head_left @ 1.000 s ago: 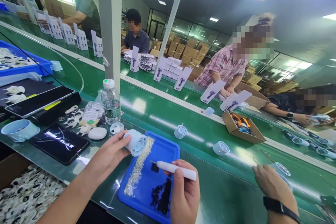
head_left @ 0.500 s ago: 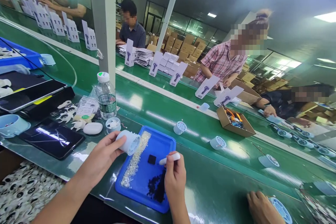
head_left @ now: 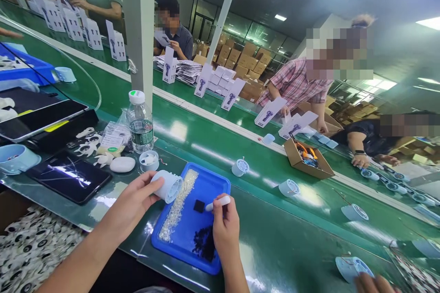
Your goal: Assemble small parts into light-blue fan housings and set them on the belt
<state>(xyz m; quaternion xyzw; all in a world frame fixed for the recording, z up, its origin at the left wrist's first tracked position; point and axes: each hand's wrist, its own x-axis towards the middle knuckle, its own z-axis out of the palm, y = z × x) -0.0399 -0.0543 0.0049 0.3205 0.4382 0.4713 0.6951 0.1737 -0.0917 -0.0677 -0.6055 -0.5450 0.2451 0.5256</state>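
L hand (head_left: 132,203) grips a small white round housing (head_left: 168,186), fingers curled round its side w/ thumb on top, open grilled end tilted toward the blue tray (head_left: 215,182); housing hangs just over the tray's left edge, above a strip of pale small parts (head_left: 177,208). R hand (head_left: 225,229) is closed round a white pen-like tool (head_left: 218,202), tip pointing left & down, just beside a small black square pad (head_left: 198,205) in the tray; whether tip touches the pad can't be told. A heap of tiny black parts (head_left: 204,243) lies at the tray's near end, by the R wrist. Tray sits on the green bench (head_left: 292,247). Left of it: water bottle (head_left: 140,122), a small round cup (head_left: 149,160), a white oval pebble-shaped item (head_left: 123,164), dark phone (head_left: 68,176) lying flat (screen reflecting light). More round housings (head_left: 240,167) stand spaced along the green belt beyond. Across the belt other people handle white cartons (head_left: 233,94); an open cardboard box (head_left: 307,161) w/ tools sits on the belt. Another person's fingers (head_left: 373,282) show at bottom right, touching a round housing.
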